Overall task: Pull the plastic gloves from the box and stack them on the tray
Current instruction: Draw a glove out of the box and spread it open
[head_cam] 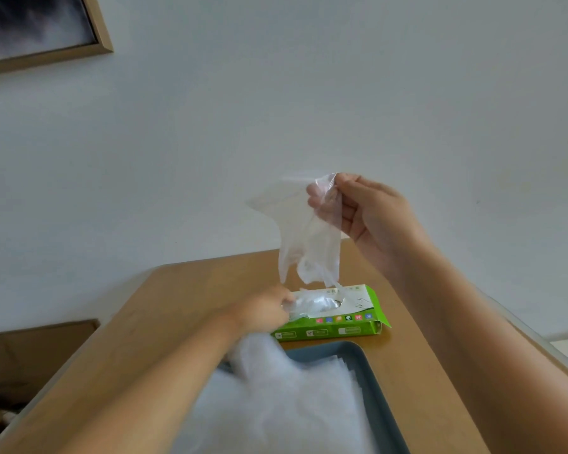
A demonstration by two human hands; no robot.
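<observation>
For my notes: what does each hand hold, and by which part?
The right hand pinches a clear glove by its upper edge. The left hand seems to pinch plastic at the box opening.

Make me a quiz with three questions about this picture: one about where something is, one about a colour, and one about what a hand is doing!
1. Where is the box?
A. On the floor
B. On the table, behind the tray
C. On the wall

2. What colour is the box?
A. Green
B. Red
C. Black

3. What is the right hand doing?
A. Lying flat on the table
B. Holding the tray
C. Pinching a glove up in the air

Answers:
1 B: the box sits on the wood just past the tray's far rim.
2 A: its sides are bright green.
3 C: thumb and fingers pinch the glove's top edge, and it hangs above the box.
</observation>
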